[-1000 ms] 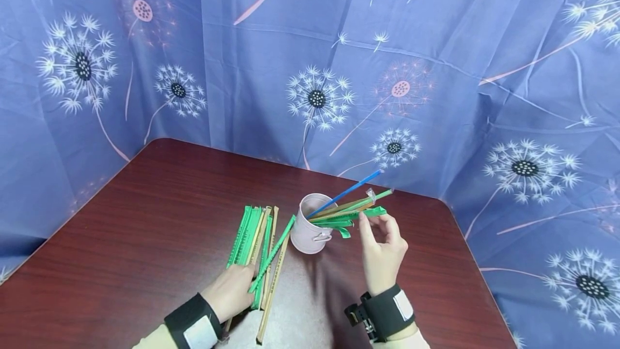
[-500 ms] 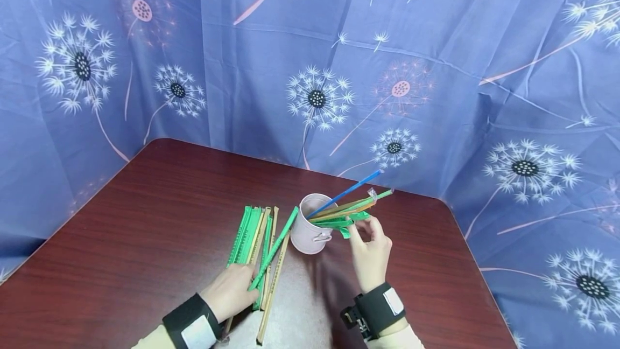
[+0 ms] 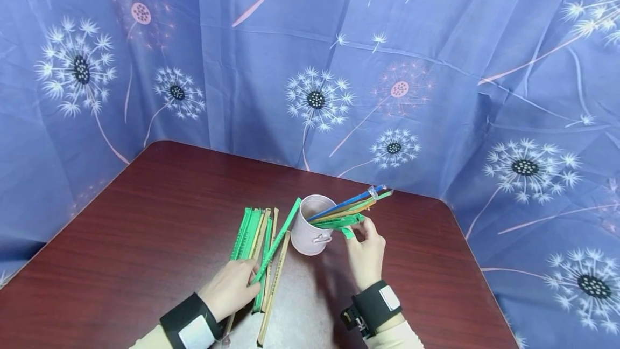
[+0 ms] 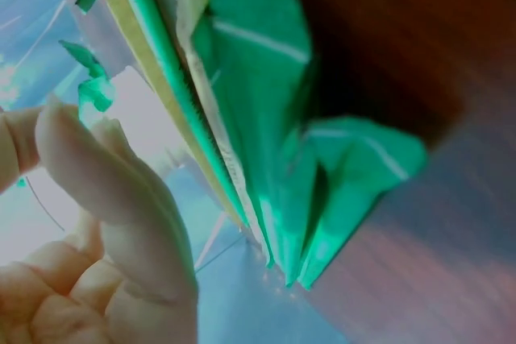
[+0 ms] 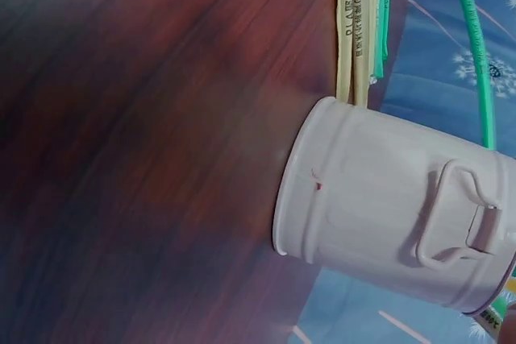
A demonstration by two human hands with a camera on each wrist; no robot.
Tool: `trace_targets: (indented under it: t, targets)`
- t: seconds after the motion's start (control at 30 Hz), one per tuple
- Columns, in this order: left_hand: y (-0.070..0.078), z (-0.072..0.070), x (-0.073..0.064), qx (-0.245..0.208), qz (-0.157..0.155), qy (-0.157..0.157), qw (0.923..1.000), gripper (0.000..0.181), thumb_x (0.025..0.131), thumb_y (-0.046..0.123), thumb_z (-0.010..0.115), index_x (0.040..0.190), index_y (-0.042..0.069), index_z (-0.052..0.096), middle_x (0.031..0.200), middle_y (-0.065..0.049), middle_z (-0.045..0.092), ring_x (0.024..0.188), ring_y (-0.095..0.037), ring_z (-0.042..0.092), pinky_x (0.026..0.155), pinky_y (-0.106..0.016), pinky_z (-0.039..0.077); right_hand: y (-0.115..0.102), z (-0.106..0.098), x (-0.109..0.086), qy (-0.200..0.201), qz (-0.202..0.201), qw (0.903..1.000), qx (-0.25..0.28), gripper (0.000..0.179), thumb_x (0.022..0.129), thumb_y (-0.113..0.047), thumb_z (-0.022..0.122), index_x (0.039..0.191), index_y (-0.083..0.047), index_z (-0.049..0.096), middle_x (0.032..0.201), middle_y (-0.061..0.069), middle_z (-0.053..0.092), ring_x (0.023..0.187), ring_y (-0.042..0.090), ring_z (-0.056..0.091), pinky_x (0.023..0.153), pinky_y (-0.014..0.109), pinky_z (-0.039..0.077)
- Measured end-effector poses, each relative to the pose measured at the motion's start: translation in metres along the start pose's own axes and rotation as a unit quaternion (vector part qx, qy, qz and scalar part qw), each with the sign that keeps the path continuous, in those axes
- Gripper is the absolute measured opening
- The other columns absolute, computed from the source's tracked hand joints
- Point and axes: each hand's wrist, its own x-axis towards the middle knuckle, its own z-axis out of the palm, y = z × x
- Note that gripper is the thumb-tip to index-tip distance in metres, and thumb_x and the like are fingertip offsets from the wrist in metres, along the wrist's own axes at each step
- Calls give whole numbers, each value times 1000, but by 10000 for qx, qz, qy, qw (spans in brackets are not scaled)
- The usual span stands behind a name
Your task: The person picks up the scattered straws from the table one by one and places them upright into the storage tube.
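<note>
White pail (image 3: 308, 242) upright. Left hand (image 3: 233, 287) at its 8 o'clock, pinching one green-wrapped straw (image 3: 279, 238). Right hand (image 3: 366, 255) at 4 o'clock, fingertips closed on green wrapper ends (image 3: 351, 221).

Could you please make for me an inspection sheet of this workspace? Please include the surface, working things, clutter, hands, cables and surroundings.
Surface: table, red-brown wood grain, pale glare on its near part.
Working things: pail upright, with straws leaning out to its right; loose straws, green and tan, lie to its left.
Clutter: nothing seen.
Hands: left hand pinches one green straw, pointing towards the pail; right hand holds green straws sticking out of the pail.
Cables: nothing seen.
Surroundings: blue curtain with dandelion print.
</note>
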Motion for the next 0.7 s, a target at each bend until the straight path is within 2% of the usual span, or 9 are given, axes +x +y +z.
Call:
trace_targets:
  t: [0.1, 0.2, 0.3, 0.4, 0.5, 0.6, 0.67, 0.7]
  targets:
    - [3, -2, 1, 43, -60, 18, 10000, 8, 74, 5, 64, 78, 10, 58, 65, 7, 43, 59, -7, 38, 53, -29, 39, 1, -2, 2, -93, 100, 9999, 42, 21, 80, -5, 76, 98, -2, 66, 80, 6, 77, 71, 9, 67, 65, 26, 53]
    - [6, -6, 4, 99, -78, 124, 9998, 7, 75, 6, 65, 80, 10, 61, 68, 7, 47, 61, -7, 43, 56, -30, 43, 1, -6, 5, -100, 110, 9998, 164, 29, 81, -7, 77, 105, -1, 62, 80, 8, 75, 72, 8, 67, 65, 22, 52]
    - [8, -10, 8, 168, -50, 281, 9995, 7, 77, 7, 65, 82, 10, 64, 70, 8, 51, 63, -6, 46, 58, -30, 47, -2, -10, 13, 38, -14, 9993, 383, 32, 85, -12, 76, 108, 2, 58, 82, 10, 72, 73, 6, 65, 64, 17, 50]
    - [13, -14, 13, 228, 54, 434, 9988, 7, 80, 8, 67, 86, 9, 68, 72, 8, 55, 63, -5, 49, 60, -30, 48, -9, -16, 23, 396, -156, 9960, 785, 32, 88, -15, 72, 106, 7, 57, 83, 7, 68, 72, 4, 63, 64, 15, 49]
    - [19, -17, 18, 153, 219, 618, 9977, 8, 83, 10, 69, 91, 9, 71, 78, 5, 62, 65, -6, 55, 61, -29, 51, -21, -23, 31, 893, -316, 9858, 1385, 28, 89, -11, 70, 100, 11, 58, 82, 0, 63, 70, 3, 61, 65, 15, 48]
    - [26, -17, 20, -67, 481, 788, 9957, 9, 86, 11, 70, 95, 9, 71, 85, 2, 66, 69, -6, 60, 62, -28, 52, -35, -27, 34, 1345, -804, 9709, 1810, 21, 87, -3, 71, 91, 14, 60, 78, -2, 61, 69, 6, 60, 66, 19, 47]
    - [31, -16, 19, -270, 717, 877, 9932, 10, 88, 12, 70, 98, 9, 71, 88, 3, 66, 72, -7, 61, 62, -27, 52, -46, -27, 30, 1299, -1173, 9632, 2038, 17, 84, 3, 72, 90, 14, 62, 79, -2, 64, 71, 9, 61, 67, 20, 48]
    - [34, -15, 18, -347, 842, 909, 9917, 10, 89, 13, 69, 99, 9, 71, 89, 3, 65, 74, -7, 61, 62, -26, 52, -51, -27, 26, 1137, -1287, 9606, 2187, 16, 83, 5, 72, 92, 15, 63, 82, -1, 66, 73, 10, 62, 68, 21, 49]
